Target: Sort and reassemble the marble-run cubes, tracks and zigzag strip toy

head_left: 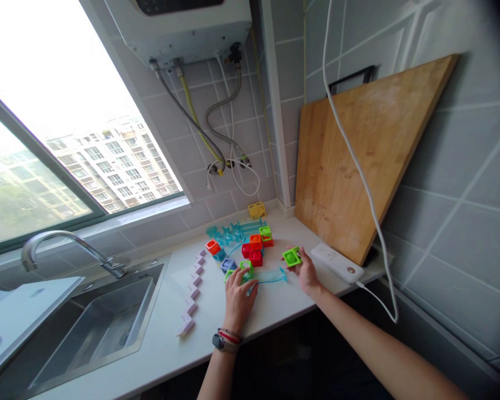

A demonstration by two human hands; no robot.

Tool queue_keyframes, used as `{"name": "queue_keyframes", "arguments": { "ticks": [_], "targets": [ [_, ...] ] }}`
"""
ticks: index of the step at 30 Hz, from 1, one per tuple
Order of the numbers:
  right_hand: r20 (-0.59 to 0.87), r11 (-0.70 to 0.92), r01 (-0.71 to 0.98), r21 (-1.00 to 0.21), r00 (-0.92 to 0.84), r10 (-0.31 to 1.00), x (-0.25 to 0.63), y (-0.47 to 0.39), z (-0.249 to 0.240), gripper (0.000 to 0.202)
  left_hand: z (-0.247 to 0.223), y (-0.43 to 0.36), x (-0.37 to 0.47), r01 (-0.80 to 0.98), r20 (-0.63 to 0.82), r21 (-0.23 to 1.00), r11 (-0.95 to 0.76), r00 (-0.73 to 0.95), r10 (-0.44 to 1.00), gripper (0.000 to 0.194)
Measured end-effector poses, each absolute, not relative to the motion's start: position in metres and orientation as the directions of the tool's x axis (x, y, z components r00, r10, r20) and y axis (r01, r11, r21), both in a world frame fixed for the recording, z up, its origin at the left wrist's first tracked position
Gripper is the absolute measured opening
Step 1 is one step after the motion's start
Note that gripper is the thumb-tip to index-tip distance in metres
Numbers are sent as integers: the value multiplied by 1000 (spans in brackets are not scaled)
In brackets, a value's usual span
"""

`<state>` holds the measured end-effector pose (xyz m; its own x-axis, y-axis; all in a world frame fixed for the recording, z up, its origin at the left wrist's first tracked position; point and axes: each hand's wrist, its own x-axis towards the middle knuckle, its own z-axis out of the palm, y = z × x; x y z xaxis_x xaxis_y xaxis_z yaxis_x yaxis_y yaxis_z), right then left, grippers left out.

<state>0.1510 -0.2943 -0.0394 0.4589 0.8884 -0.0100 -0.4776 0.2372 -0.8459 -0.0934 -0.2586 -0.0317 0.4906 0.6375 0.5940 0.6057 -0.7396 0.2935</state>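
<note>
In my right hand [306, 273] is a bright green toy block [291, 256] with a round dome set in its square face, held up above the counter. My left hand [239, 297] rests low over the counter, its fingers curled around a second green block [229, 275], which they partly hide. Another green block [246, 268] touches the fingertips on the far side. Beside that hand lies a clear blue plastic track piece [270, 276]. A blue-grey block [228, 265] sits just beyond it, and stacked red and orange blocks [255, 242] stand behind.
A zigzag lilac strip [194, 293] lies left, beside the sink [104, 322]. Teal pieces [229, 233] and a yellow block [257, 210] are at the back. To the right are a white power bank [337, 264], its hanging cable [358, 166] and a leaning wooden board [358, 155].
</note>
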Motion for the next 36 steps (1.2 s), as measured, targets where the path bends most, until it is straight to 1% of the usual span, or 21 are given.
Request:
{"name": "queue_keyframes", "arguments": {
  "ticks": [4,8,10,12,14,16,20,23,26,28,31,34,36],
  "targets": [
    [-12,233,-506,-831,434,901,151,-293,-40,59,-30,-260,-93,618,584,270,-738,504,636,15],
    [-7,234,-498,-835,436,900,149,-294,-37,58,-26,-263,-92,605,577,296,-740,504,643,13],
    [17,259,-427,-867,493,870,149,-296,-36,56,-24,-266,-92,597,573,317,-737,499,651,13],
    [79,300,-321,-898,554,829,146,-300,-34,54,-22,-267,-91,593,569,332,-734,495,657,15],
    [141,331,-259,-907,554,821,139,-305,-32,52,-20,-267,-91,588,566,342,-733,494,660,14],
    [157,318,-286,-904,470,868,126,-311,-30,51,-19,-266,-90,582,571,358,-730,482,665,12],
    [91,176,-471,-864,197,976,92,-317,-22,51,-16,-266,-90,521,633,448,-727,389,669,13],
    [35,38,-567,-823,17,999,71,-311,-19,53,-12,-272,-93,459,666,517,-722,314,677,14],
    [-49,-88,-577,-812,-83,995,59,-301,-23,50,-8,-280,-95,407,647,565,-717,321,692,21],
    [-83,-114,-564,-818,-82,993,56,-297,-29,46,-5,-284,-95,364,616,573,-734,400,679,25],
    [-96,-95,-562,-821,-28,995,56,-295,-36,41,-2,-286,-93,334,569,559,-759,511,644,24],
    [-134,-67,-548,-834,83,988,56,-297,-39,38,-1,-286,-90,343,577,554,-759,499,646,12],
    [-140,-68,-502,-862,107,984,55,-299,-38,40,-2,-286,-90,328,603,564,-758,463,649,7]
  ]
}}
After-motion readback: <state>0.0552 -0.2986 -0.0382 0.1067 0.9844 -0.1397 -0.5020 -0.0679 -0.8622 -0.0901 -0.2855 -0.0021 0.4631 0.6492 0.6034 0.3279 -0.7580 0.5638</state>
